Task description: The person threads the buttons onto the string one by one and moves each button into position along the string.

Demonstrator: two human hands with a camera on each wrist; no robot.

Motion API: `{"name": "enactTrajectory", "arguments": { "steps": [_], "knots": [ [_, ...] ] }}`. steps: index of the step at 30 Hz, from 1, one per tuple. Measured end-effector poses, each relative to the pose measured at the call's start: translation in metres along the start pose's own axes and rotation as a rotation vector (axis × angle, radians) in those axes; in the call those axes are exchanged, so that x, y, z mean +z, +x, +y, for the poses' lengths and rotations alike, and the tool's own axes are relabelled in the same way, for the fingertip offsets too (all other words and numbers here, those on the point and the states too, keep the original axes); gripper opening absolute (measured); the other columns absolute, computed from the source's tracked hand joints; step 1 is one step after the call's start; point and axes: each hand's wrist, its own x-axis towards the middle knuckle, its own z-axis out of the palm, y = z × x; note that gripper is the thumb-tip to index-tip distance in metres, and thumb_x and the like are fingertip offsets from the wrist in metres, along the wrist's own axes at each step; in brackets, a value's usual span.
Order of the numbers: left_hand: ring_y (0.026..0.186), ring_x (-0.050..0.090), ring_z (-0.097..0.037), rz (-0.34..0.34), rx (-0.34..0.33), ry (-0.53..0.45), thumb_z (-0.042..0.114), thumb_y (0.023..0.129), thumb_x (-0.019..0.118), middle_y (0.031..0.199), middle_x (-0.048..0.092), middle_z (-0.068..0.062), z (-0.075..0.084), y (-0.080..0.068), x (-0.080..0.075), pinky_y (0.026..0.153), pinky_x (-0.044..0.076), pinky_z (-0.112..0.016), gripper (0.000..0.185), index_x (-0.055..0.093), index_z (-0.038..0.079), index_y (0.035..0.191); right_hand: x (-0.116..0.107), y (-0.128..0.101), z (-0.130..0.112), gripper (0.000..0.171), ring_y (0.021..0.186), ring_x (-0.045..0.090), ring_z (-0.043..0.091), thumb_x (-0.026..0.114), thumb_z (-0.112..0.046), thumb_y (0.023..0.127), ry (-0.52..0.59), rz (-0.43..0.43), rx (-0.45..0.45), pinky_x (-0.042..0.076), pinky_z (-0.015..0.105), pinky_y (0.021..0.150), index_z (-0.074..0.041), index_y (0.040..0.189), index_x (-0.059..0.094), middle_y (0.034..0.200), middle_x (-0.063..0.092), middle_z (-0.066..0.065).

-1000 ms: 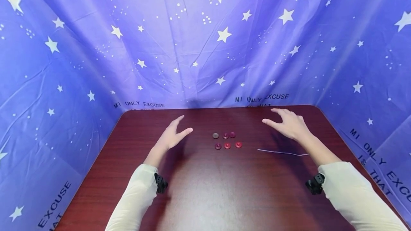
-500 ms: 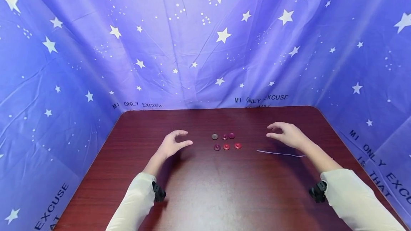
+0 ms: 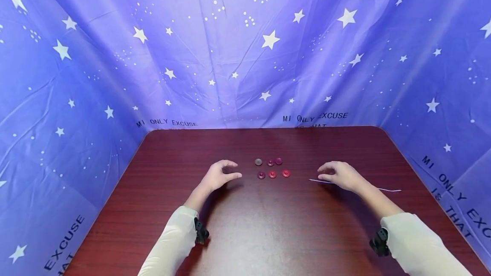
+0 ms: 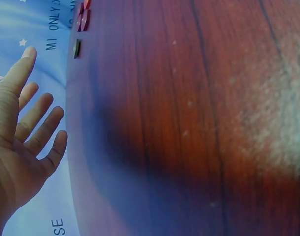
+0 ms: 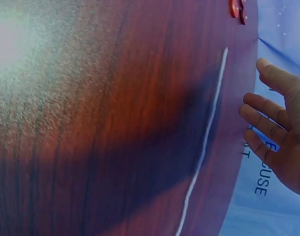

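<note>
Under the right hand [image 3: 342,174] lies the string [image 3: 387,189].

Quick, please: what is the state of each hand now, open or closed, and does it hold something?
Left hand: open, holds nothing, beside the buttons.
Right hand: open, holds nothing, above the white string.

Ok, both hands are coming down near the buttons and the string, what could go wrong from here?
1. The white string is thin and lies flat on the table, partly under the right hand; its fingers may fail to pinch it.
2. The six buttons sit close together in two rows; the left hand, just beside them, could knock the nearest ones out of place.
3. The buttons are dark red or grey on a dark red table, so they are easy to misjudge.
</note>
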Motion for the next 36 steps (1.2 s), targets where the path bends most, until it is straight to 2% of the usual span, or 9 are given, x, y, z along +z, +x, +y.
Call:
{"name": "enactTrajectory", "arguments": {
  "steps": [4, 10, 16, 25, 30, 36],
  "knots": [
    [0.088, 0.063, -0.020, -0.015, 0.002, -0.001, 0.027, 0.076, 0.077, 0.101, 0.070, -0.009, -0.001, -0.001, 0.004, 0.079, 0.051, -0.033, 0.039, 0.066, 0.005, 0.106, 0.009, 0.000, 0.002, 0.018, 0.075, 0.059, 0.011, 0.072, -0.022, 0.080, 0.003, -0.007, 0.003, 0.047, 0.034, 0.070, -0.009, 0.093, 0.071, 0.083, 0.069, -0.001],
    [0.082, 0.060, -0.013, -0.061, 0.002, 0.015, 0.028, 0.076, 0.077, 0.091, 0.070, -0.005, 0.000, 0.000, 0.012, 0.075, 0.050, -0.027, 0.036, 0.067, 0.008, 0.104, 0.024, 0.001, 0.005, 0.016, 0.069, 0.052, 0.003, 0.072, -0.021, 0.079, 0.008, -0.025, -0.004, 0.045, 0.025, 0.064, -0.011, 0.091, 0.071, 0.079, 0.066, -0.006],
    [0.088, 0.061, -0.014, -0.071, 0.023, 0.055, 0.032, 0.078, 0.075, 0.096, 0.070, -0.001, 0.002, 0.003, 0.017, 0.078, 0.050, -0.030, 0.035, 0.068, 0.011, 0.104, 0.029, 0.005, 0.004, 0.013, 0.069, 0.050, 0.006, 0.072, -0.018, 0.079, 0.000, 0.009, -0.030, 0.043, 0.024, 0.063, -0.010, 0.089, 0.071, 0.079, 0.062, -0.003],
    [0.092, 0.062, -0.019, -0.097, 0.046, 0.066, 0.033, 0.078, 0.074, 0.100, 0.069, -0.004, 0.008, 0.010, 0.029, 0.084, 0.049, -0.035, 0.036, 0.068, 0.009, 0.104, 0.034, 0.006, 0.007, 0.007, 0.071, 0.051, 0.009, 0.072, -0.015, 0.078, -0.026, 0.029, -0.035, 0.042, 0.025, 0.063, -0.011, 0.084, 0.073, 0.081, 0.060, -0.001],
    [0.089, 0.059, -0.016, -0.096, 0.057, 0.110, 0.036, 0.078, 0.074, 0.097, 0.067, -0.001, 0.009, 0.014, 0.037, 0.081, 0.048, -0.030, 0.034, 0.068, 0.013, 0.102, 0.040, 0.007, 0.009, 0.005, 0.070, 0.052, 0.008, 0.073, -0.016, 0.078, -0.043, 0.052, -0.034, 0.042, 0.026, 0.063, -0.013, 0.082, 0.074, 0.081, 0.059, -0.003],
    [0.088, 0.057, -0.013, -0.067, 0.091, 0.212, 0.037, 0.077, 0.074, 0.096, 0.066, 0.003, 0.012, 0.017, 0.043, 0.082, 0.047, -0.029, 0.031, 0.069, 0.016, 0.100, 0.043, 0.010, 0.007, 0.007, 0.070, 0.052, 0.008, 0.070, -0.020, 0.081, -0.054, 0.056, -0.032, 0.042, 0.027, 0.063, -0.013, 0.080, 0.073, 0.079, 0.058, -0.004]
  ]
}}
